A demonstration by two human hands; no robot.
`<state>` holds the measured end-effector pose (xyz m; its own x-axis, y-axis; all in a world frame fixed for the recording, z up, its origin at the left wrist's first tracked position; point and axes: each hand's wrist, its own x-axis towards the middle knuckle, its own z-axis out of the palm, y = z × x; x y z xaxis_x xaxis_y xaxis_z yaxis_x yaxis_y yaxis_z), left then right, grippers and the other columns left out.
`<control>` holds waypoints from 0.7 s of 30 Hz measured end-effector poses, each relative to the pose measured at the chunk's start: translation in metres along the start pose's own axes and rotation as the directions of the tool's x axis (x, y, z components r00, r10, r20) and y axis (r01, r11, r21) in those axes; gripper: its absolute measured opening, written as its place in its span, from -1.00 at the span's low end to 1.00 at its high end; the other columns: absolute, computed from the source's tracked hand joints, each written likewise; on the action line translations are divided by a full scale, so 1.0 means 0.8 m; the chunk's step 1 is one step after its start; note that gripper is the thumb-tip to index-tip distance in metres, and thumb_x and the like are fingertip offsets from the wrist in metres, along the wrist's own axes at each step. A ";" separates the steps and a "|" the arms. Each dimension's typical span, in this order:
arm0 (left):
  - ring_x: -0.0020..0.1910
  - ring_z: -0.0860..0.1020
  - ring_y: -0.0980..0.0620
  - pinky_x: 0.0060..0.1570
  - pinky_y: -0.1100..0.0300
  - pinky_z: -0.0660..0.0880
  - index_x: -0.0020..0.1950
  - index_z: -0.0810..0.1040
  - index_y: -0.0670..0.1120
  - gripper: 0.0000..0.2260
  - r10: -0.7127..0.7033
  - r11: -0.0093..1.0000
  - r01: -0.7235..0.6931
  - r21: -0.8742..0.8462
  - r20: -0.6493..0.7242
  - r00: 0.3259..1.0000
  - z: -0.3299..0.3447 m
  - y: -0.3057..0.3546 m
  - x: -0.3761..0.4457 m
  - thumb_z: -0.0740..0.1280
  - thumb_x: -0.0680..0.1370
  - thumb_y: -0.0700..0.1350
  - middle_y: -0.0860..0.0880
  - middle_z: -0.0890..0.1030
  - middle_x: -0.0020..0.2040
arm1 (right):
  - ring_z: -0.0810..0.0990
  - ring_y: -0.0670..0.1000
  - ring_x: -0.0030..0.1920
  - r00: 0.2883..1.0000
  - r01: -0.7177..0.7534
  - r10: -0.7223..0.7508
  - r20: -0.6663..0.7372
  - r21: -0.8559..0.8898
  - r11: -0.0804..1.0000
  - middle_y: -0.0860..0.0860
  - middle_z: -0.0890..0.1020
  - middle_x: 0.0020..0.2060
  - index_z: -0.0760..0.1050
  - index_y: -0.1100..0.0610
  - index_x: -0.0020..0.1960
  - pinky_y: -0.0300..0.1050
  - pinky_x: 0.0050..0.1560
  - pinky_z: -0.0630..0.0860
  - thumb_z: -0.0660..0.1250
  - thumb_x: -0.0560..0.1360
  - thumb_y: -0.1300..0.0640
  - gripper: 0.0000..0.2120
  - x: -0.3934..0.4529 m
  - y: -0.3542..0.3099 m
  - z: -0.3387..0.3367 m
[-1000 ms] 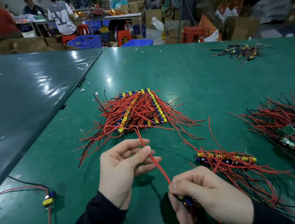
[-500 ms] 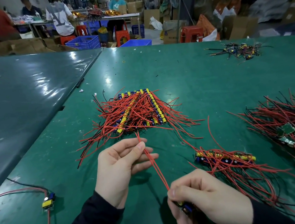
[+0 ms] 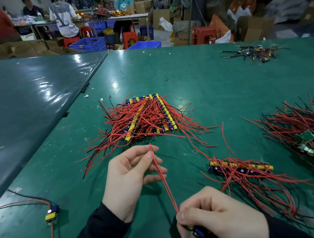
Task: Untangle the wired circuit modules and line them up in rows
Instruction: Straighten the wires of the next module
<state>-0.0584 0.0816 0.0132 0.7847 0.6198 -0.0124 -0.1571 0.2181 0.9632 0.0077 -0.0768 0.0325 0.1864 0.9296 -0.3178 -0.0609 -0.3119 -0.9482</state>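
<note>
right hand (image 3: 220,217) grip: curled round module (image 3: 198,233), low over worktop (image 3: 216,87) | left hand (image 3: 130,176) grip: pinching its red wires (image 3: 163,179) near tips | risk: hard tug could tear solder joints; loose ends may snag stack (image 3: 146,117)

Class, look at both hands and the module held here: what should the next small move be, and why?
Probably carry the module in the right hand to the short row on the right and lay it at its end. The left hand holds its red wires straight and clear of the piles, so it looks untangled.
</note>
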 end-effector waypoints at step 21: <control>-0.47 0.57 -0.01 -0.55 0.25 0.47 -0.20 0.65 -0.21 -0.85 0.175 0.965 -0.153 0.212 -0.090 0.980 0.000 0.002 -0.001 0.32 0.48 -0.37 -0.12 0.57 -0.41 | 0.45 -0.10 -0.49 0.995 0.088 -0.089 0.039 0.024 0.996 -0.03 0.56 -0.49 0.53 0.08 -0.34 -0.27 -0.40 0.35 0.22 0.52 0.15 -0.72 -0.007 -0.011 -0.005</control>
<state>-0.0593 0.0817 0.0150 0.6880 0.7135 0.1322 -0.1445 -0.0438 0.9885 0.0111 -0.0799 0.0424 0.1532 0.9605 -0.2325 -0.0674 -0.2245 -0.9721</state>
